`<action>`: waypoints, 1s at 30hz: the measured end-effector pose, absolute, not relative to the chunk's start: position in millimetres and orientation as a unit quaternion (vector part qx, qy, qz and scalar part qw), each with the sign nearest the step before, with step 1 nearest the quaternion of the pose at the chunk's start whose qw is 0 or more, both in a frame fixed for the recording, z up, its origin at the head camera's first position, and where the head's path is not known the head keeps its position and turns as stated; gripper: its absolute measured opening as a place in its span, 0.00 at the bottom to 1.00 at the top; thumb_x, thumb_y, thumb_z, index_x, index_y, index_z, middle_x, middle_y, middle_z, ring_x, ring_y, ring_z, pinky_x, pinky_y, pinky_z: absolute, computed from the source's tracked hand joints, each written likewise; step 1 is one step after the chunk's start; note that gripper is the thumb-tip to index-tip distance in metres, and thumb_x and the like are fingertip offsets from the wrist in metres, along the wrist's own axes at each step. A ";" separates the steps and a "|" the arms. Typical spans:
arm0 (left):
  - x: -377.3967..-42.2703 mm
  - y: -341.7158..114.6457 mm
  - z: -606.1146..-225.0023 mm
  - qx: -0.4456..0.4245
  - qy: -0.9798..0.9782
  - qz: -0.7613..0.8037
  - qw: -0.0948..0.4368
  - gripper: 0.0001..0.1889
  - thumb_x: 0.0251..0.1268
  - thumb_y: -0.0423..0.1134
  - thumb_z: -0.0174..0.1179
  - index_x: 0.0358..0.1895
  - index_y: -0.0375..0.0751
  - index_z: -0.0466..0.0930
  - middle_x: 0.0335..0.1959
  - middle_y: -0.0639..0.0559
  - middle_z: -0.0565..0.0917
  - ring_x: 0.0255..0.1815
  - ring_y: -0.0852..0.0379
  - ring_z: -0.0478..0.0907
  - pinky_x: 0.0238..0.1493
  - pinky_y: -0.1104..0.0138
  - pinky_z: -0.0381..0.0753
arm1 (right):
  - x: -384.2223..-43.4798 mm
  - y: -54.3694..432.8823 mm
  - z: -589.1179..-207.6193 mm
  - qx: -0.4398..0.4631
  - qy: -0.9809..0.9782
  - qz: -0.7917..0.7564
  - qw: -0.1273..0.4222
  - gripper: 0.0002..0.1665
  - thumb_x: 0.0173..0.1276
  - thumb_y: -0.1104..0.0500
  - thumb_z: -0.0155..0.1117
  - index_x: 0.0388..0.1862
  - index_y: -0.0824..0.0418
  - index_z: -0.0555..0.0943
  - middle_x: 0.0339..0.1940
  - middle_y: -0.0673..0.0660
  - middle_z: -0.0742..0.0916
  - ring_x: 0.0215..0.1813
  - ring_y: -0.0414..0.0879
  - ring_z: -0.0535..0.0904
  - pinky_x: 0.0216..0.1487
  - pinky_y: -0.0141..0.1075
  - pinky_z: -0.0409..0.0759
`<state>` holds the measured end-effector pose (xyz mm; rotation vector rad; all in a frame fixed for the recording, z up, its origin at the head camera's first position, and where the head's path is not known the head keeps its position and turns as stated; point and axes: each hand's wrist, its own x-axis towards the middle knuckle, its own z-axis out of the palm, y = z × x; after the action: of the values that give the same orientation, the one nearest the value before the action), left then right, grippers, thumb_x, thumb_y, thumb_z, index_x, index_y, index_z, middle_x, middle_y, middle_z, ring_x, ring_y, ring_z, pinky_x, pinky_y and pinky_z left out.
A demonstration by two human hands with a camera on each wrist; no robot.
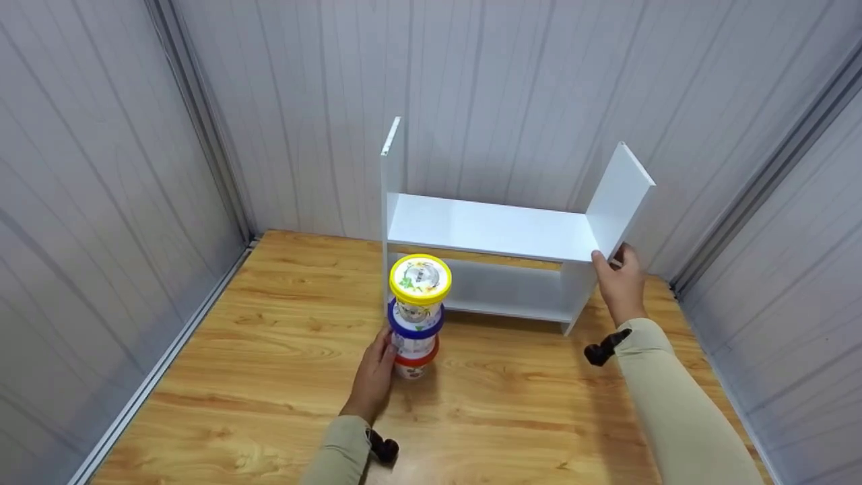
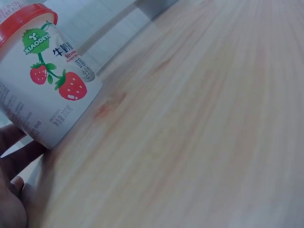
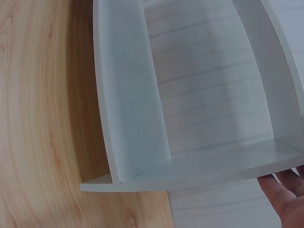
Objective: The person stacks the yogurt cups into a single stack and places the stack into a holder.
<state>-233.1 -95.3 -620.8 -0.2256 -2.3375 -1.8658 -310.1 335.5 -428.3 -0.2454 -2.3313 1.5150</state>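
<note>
Three lidded paper tubs stand stacked in front of the shelf's left end: a yellow-lidded tub (image 1: 420, 280) on top, a blue-lidded tub (image 1: 415, 322) in the middle, a red-lidded tub (image 2: 52, 85) with printed strawberries at the bottom. My left hand (image 1: 372, 377) holds the stack low on its left side; in the left wrist view its fingers pass behind the bottom tub. A white two-tier shelf (image 1: 488, 225) with tall side panels stands behind. With thumb in front and fingers behind, my right hand (image 1: 621, 286) grips its right side panel (image 3: 223, 164).
A wooden tabletop (image 1: 269, 350) lies under everything. Pale panelled walls (image 1: 323, 121) rise at the back and both sides, the back one close behind the shelf. Black wrist cameras (image 1: 382, 447) stick out from both cuffs.
</note>
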 end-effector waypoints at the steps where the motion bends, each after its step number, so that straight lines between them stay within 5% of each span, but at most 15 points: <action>1: -233.5 -95.1 -621.0 -0.077 -0.775 -0.623 0.070 0.27 0.82 0.55 0.42 0.78 0.54 0.61 0.72 0.46 0.71 0.74 0.43 0.64 0.75 0.43 0.58 | -311.1 335.1 -427.8 -0.091 -0.822 0.536 0.170 0.44 0.75 0.42 0.58 0.80 0.62 0.58 0.77 0.65 0.68 0.75 0.59 0.65 0.72 0.51 0.69; 22: -228.8 -90.4 -617.6 -0.085 -0.753 -0.651 0.042 0.33 0.77 0.53 0.55 0.80 0.59 0.55 0.76 0.45 0.66 0.76 0.42 0.62 0.75 0.42 0.56 | -322.6 336.9 -426.9 -0.125 -0.813 0.545 0.162 0.45 0.76 0.45 0.58 0.82 0.63 0.54 0.79 0.64 0.64 0.78 0.57 0.60 0.76 0.49 0.63; 30: -230.8 -93.0 -618.9 -0.053 -0.737 -0.674 0.007 0.44 0.66 0.57 0.65 0.80 0.74 0.48 0.78 0.52 0.62 0.78 0.45 0.58 0.76 0.43 0.56 | -326.1 332.7 -433.3 -0.110 -0.807 0.554 0.174 0.45 0.75 0.47 0.59 0.80 0.65 0.56 0.78 0.66 0.66 0.78 0.58 0.60 0.76 0.50 0.62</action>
<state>-230.8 -93.0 -618.9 -0.1642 -2.3048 -2.1067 -326.1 332.7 -433.3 -0.3109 -2.2875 1.5704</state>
